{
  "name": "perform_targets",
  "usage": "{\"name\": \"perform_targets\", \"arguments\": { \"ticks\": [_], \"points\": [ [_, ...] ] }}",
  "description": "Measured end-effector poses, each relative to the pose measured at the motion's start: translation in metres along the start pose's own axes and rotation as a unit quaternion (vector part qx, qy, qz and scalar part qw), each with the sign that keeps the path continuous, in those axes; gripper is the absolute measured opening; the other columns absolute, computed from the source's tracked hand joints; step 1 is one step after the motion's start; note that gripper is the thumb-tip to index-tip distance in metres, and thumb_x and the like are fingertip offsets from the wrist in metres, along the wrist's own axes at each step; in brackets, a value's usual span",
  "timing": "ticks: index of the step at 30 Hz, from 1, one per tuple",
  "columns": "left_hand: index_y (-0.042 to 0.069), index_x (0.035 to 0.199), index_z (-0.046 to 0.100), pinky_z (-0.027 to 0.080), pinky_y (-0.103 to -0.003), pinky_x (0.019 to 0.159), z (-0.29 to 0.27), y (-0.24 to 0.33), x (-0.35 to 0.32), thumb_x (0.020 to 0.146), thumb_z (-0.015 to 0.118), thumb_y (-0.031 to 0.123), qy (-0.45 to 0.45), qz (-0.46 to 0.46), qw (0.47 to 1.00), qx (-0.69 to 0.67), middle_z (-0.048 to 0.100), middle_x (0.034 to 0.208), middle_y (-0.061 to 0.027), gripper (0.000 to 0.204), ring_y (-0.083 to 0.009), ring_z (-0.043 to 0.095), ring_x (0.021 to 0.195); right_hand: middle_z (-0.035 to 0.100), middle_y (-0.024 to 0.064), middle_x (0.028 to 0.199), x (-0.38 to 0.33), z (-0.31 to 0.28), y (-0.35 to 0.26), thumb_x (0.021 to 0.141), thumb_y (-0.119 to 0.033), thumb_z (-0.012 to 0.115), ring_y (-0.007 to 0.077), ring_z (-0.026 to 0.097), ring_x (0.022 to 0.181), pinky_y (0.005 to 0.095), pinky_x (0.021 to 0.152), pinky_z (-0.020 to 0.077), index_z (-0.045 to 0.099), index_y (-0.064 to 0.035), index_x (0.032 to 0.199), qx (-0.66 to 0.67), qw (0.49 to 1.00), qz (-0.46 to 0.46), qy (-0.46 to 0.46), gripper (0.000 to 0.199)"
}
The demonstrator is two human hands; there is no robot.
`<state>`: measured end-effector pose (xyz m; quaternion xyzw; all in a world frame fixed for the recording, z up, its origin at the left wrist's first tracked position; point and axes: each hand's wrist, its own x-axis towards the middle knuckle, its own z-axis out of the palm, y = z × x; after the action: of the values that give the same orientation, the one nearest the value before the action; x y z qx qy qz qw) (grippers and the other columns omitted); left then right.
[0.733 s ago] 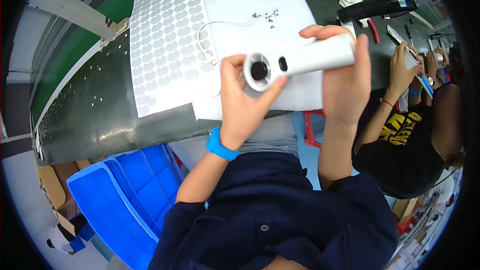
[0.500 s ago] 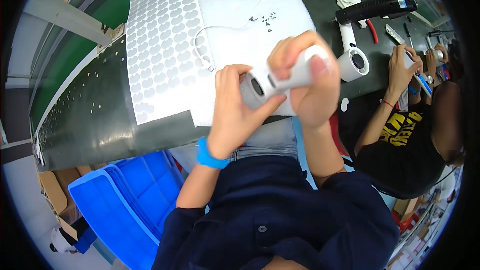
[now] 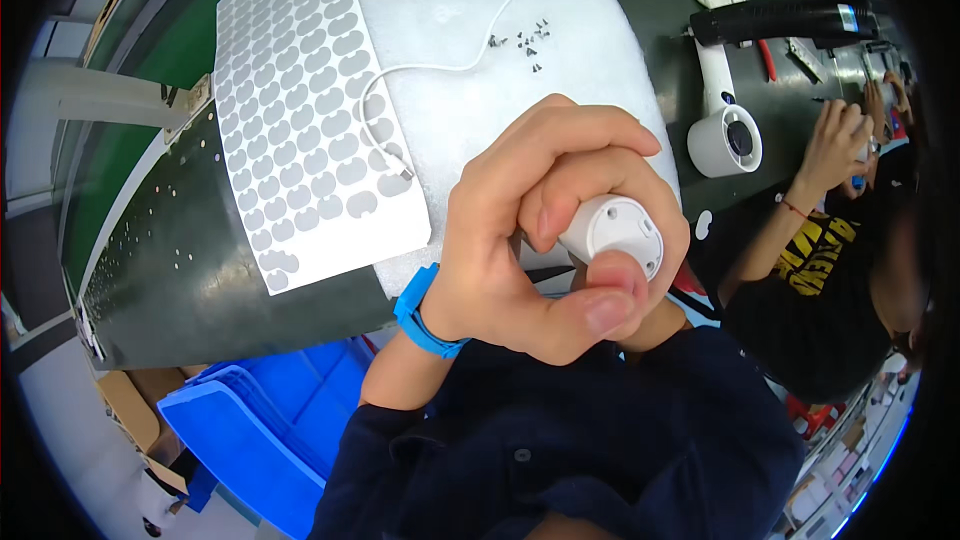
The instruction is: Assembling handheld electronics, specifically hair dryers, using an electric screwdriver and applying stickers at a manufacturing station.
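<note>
- The white cylindrical device is held up close to the camera, its round end cap facing the viewer, likely so that end can be looked over; it is lifted clear above the near edge of the white foam mat.
- The left hand is clamped around the device's body, its fingers folded over it.
- The right hand is closed on the device too, thumb pressed on the cap's lower rim; most of this hand is hidden behind the left.
- A sheet of grey oval stickers lies just left of the mat, within easy reach.
- Small dark screws sit loose on the mat's far part, beside a thin white cable.
- Right of the mat, a second white device lies on the table.
- A stack of blue bins stands below the mat's near-left corner; their contents cannot be seen.
</note>
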<state>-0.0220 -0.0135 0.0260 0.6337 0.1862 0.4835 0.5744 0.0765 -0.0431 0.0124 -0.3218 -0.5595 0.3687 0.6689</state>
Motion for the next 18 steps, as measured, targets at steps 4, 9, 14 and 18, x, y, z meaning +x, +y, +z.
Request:
{"name": "perform_targets", "arguments": {
  "ticks": [4, 9, 14, 18],
  "points": [
    [-0.005, 0.111, 0.048, 0.042, -0.025, 0.071, 0.003, 0.001, -0.001, 0.066, 0.067, 0.020, 0.004, 0.036, 0.999, 0.000, 0.061, 0.082, -0.0085, 0.056, -0.0142, 0.053, 0.077, 0.052, 0.0048, 0.066, 0.006, -0.009, -0.015, 0.076, -0.021, 0.061, 0.0123, 0.051, 0.056, 0.0234, 0.050, 0.0401, 0.057, -0.0017, 0.079, -0.045, 0.998, -0.034, -0.031, 0.020],
    [-0.002, 0.124, 0.047, 0.043, -0.025, 0.082, -0.001, 0.002, -0.002, 0.064, 0.078, 0.027, -0.027, -0.012, 0.999, -0.025, 0.058, 0.099, -0.0066, 0.073, -0.0133, 0.054, 0.089, 0.055, 0.0058, 0.074, -0.003, -0.010, -0.011, 0.079, -0.022, 0.060, 0.0124, 0.052, 0.066, 0.0230, 0.060, 0.0418, 0.051, -0.0008, 0.091, 0.114, 0.992, 0.040, -0.034, 0.026],
    [0.003, 0.130, 0.044, 0.043, -0.030, 0.086, 0.006, 0.011, -0.012, 0.070, 0.078, 0.019, 0.038, -0.021, 0.997, -0.066, 0.059, 0.106, -0.0070, 0.070, -0.0175, 0.055, 0.098, 0.051, 0.0133, 0.103, 0.000, -0.018, -0.015, 0.083, -0.027, 0.058, 0.0175, 0.051, 0.089, 0.0265, 0.076, 0.0419, 0.048, -0.0008, 0.099, 0.015, 0.999, -0.038, -0.029, 0.032],
    [-0.001, 0.129, 0.041, 0.043, -0.026, 0.082, -0.003, 0.025, -0.022, 0.088, 0.061, 0.023, -0.023, -0.054, 0.984, 0.170, 0.060, 0.105, -0.0100, 0.052, -0.0160, 0.055, 0.095, 0.052, 0.0123, 0.108, 0.013, -0.053, -0.024, 0.094, -0.033, 0.044, 0.0169, 0.048, 0.096, 0.0281, 0.087, 0.0355, 0.052, 0.0006, 0.100, -0.307, 0.945, -0.110, -0.005, 0.035]
  ]
}}
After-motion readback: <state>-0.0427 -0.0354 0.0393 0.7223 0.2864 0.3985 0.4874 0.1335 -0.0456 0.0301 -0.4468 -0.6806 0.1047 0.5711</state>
